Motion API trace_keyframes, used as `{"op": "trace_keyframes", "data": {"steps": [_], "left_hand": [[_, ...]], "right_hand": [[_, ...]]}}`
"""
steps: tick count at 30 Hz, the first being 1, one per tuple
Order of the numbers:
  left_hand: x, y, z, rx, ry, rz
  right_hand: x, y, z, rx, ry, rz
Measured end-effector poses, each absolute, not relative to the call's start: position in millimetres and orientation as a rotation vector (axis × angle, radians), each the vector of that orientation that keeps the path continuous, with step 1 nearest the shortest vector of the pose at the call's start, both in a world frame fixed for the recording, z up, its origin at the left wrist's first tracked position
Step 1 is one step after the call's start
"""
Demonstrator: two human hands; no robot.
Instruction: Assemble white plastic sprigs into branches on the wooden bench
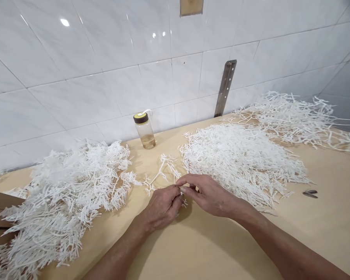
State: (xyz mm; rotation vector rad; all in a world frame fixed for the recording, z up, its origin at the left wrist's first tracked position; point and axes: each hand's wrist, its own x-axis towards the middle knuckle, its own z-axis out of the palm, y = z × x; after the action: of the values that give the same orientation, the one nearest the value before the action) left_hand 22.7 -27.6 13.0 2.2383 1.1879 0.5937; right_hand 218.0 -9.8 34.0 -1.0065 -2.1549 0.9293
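Near the middle of the table, my left hand (164, 206) is closed around a white branched piece (165, 167), whose thin twigs stick out beyond the knuckles. My right hand (205, 193) meets it fingertip to fingertip, thumb and forefinger pinched at the same spot. What lies between those fingertips is too small to make out. Small white tips show just below the joined fingers. A large heap of white feathery branches (72, 190) lies to the left, and a dense white pile (239, 159) lies to the right of my hands.
A clear bottle (146, 132) with a dark lid stands by the tiled wall. Looser white branches (294, 116) lie at the back right. A small dark tool (310, 193) rests on the table (323, 217). A metal bracket (226, 87) leans at the wall; a brown box (0, 214) is far left.
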Motion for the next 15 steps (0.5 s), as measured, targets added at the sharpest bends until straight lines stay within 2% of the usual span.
{"op": "trace_keyframes", "data": {"steps": [4, 15], "left_hand": [[21.6, -27.2, 12.9, 2.222, 1.203, 0.597], [21.5, -24.4, 9.7, 1.899, 1.239, 0.793]], "right_hand": [[220.6, -7.5, 36.1, -1.067, -2.120, 1.020], [222.5, -3.1, 29.9, -1.217, -2.126, 0.894]]}}
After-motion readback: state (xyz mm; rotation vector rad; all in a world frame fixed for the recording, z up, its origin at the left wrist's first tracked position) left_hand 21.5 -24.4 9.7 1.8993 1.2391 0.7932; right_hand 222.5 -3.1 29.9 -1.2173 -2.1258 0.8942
